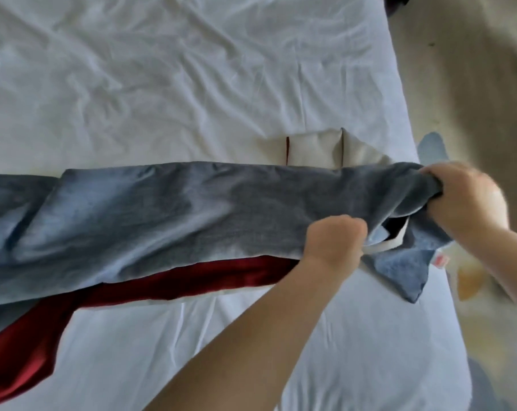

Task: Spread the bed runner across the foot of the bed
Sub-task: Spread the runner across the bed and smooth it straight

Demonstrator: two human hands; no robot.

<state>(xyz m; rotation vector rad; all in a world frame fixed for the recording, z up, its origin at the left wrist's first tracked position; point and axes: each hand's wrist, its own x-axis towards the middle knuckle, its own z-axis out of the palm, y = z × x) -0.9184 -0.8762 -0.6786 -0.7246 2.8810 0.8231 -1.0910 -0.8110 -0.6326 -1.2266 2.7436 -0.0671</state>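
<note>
My left hand (334, 238) and right hand (464, 197) clench the bunched bed runner (192, 203) (red lining (177, 281) showing); mid-spread, it likely needs pulling flat across the bed (162, 84).

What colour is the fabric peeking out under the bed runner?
Deep red fabric, beneath the grey-blue bed runner; the head view shows it.

Beige floor (473, 69) at 3 o'clock, bearing a blue patch (432, 148) and a yellow patch (469, 280); a dark object (397, 3) at 1 o'clock.

Bed runner (162, 209) across the bed (132, 69), left hand (334, 241) and right hand (464, 197) at its right end.
</note>
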